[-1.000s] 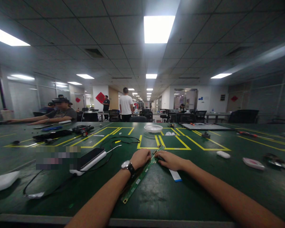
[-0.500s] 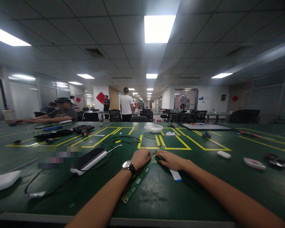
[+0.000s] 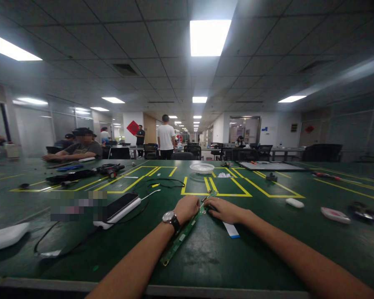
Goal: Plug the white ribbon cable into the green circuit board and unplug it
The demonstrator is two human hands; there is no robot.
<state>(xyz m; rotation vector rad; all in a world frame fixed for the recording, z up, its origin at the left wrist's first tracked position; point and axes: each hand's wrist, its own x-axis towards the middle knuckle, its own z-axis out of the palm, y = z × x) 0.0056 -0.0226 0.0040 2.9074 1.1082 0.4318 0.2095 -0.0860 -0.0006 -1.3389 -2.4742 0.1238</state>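
Observation:
A long, narrow green circuit board point(image 3: 181, 238) lies slantwise on the green table, its near end toward me. My left hand point(image 3: 188, 209), with a watch point(image 3: 171, 219) on the wrist, is closed at the board's left edge near its far end; the fingertips are hidden. From the other side, my right hand point(image 3: 225, 211) bends its fingers over the far part of the board, thumb close to the index finger. Beneath the right palm a white flat ribbon cable point(image 3: 231, 230) with a blue end sticks out toward me; its other end is covered.
To the left are a phone point(image 3: 121, 207) on a white case, a black cable point(image 3: 148, 203) and a white device point(image 3: 8, 237). A white basket point(image 3: 202, 168) stands ahead. On the right lie a white oval case point(image 3: 294, 202) and a pinkish one point(image 3: 335, 215). Across the table sits a person point(image 3: 85, 147).
My hands and the board stay almost in place, with only a slight shift of the left hand. The person across the table has drawn an arm back.

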